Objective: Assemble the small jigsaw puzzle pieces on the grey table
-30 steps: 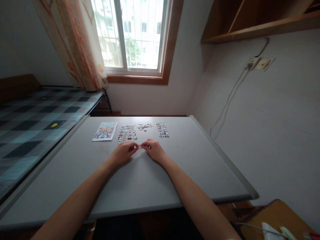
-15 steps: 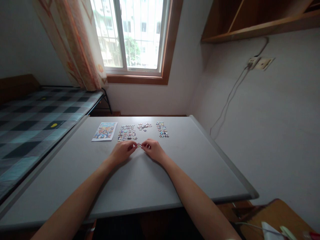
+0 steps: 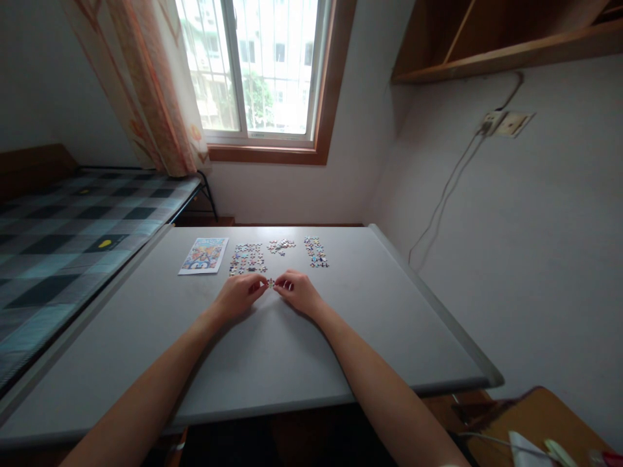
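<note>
Between my two hands is a small jigsaw puzzle piece (image 3: 271, 283), or a joined pair; its size hides which. My left hand (image 3: 242, 289) pinches it from the left with thumb and forefinger. From the right, my right hand (image 3: 296, 290) grips it the same way. Just beyond my left hand lies a block of loose puzzle pieces (image 3: 248, 257) in rows. A looser heap of pieces (image 3: 281, 246) sits behind my hands. Farther right is another group of pieces (image 3: 316, 252). The printed picture sheet (image 3: 203, 256) lies at the left.
The pale grey table (image 3: 272, 363) reaches from my body towards the window wall. A bed with a checked cover (image 3: 121, 211) stands along its left side. To the lower right is a wooden chair or stool (image 3: 540, 415) with several items on it.
Almost nothing differs. Both hands stay in the same place, with only a tiny shift of the fingertips at the piece.
</note>
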A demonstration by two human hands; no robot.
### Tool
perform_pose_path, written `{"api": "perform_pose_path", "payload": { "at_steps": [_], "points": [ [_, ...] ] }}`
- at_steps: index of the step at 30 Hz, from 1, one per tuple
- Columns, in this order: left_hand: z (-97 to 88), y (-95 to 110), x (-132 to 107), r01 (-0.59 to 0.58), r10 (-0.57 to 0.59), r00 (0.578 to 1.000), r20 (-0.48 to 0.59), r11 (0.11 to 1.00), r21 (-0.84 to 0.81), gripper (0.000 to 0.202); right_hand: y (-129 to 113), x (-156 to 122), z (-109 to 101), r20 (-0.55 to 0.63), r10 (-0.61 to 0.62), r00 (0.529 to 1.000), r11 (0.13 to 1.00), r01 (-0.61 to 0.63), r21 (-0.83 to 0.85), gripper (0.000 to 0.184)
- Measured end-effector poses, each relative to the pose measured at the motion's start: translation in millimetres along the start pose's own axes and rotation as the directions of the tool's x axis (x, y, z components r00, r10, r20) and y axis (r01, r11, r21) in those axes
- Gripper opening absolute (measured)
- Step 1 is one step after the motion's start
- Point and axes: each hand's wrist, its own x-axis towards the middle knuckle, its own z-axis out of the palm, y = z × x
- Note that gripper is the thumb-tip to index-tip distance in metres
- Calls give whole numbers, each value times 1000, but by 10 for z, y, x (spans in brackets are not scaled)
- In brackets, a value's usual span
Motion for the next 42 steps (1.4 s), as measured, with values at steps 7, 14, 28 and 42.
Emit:
{"api": "perform_pose_path", "payload": {
  "at_steps": [7, 14, 28, 42],
  "points": [
    [1, 9, 1, 4, -4, 1000, 7, 1000, -7, 22, 2, -2, -2, -6, -7, 1000, 1000, 7, 5, 4],
    [5, 2, -4, 4, -3, 1000, 2, 1000, -14, 21, 16, 8, 4, -24, -35, 999, 999, 35, 10, 4],
    [-8, 1, 2, 9, -9, 1000, 3, 1000, -12, 22, -16, 5, -61, -17, 13, 1000, 1000, -13, -21, 6],
    [30, -26, -11, -24, 24, 999, 31, 1000, -3, 23, 39, 14, -12, 6, -11, 1000, 1000, 11, -22, 10]
  ]
}}
